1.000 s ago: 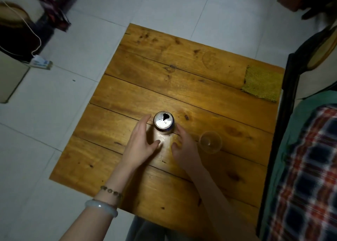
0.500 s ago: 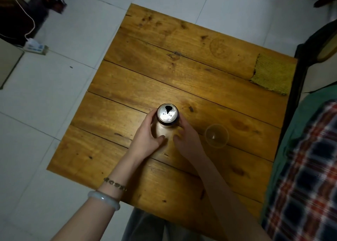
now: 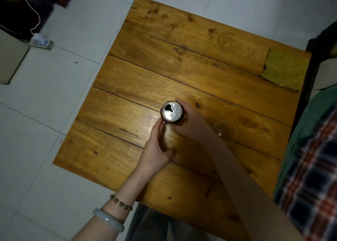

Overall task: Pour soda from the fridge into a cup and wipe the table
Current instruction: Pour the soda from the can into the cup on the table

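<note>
Your right hand [image 3: 191,124] grips the opened can [image 3: 171,112], label too dim to read; your left hand [image 3: 156,149], relaxed, seems to touch it.

Domestic room, dimly lit: pale tiled floor [image 3: 54,113], low table [image 3: 164,67] of knotted wooden planks, power strip [image 3: 41,42] lying on the tiles with a white cable [image 3: 34,20] plugged in, yellow woven cloth [image 3: 284,69] at the table's far right corner, plaid fabric [image 3: 313,167] at the right edge.
</note>
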Available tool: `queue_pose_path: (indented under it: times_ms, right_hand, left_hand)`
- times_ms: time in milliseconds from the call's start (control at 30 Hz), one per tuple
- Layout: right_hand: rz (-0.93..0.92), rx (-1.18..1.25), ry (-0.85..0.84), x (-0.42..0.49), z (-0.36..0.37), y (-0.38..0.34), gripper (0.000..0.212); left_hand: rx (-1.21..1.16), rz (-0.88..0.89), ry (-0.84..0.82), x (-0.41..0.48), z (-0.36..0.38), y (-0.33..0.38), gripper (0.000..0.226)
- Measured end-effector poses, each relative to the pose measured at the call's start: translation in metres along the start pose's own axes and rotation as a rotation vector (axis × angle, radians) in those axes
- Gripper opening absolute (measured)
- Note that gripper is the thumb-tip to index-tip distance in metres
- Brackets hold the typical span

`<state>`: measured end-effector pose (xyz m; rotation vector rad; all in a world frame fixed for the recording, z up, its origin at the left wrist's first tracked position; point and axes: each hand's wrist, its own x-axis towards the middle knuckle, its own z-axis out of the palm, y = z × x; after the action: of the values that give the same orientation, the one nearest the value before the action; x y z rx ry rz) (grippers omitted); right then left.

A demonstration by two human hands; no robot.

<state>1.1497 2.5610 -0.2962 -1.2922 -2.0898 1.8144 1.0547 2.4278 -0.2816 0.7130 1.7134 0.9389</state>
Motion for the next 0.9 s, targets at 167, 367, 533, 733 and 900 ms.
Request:
queue_pose_path:
  times_ms: [167,367,533,733,900]
  right_hand:
    - [-0.111,-0.034,0.099,0.000,0.011,-0.003,0.083]
    - [-0.136,-0.030,0.224,0.004,0.023,0.002,0.067]
    - [-0.136,-0.043,0.284,0.002,0.023,-0.005,0.065]
    - [-0.145,0.019,0.350,-0.014,0.003,-0.030,0.066]
    - [-0.204,0.014,0.412,-0.043,-0.025,-0.057,0.069]
  left_hand:
    - [0.023,0.003,0.038,-0.005,0.000,-0.004,0.094]
    - [0.109,-0.020,0.096,0.009,-0.005,-0.010,0.089]
    - [0.111,-0.010,0.091,0.010,-0.006,-0.004,0.089]
    - [0.157,0.136,0.094,0.004,-0.012,0.022,0.082]
    - [0.191,0.247,0.081,-0.001,-0.003,0.060,0.079]
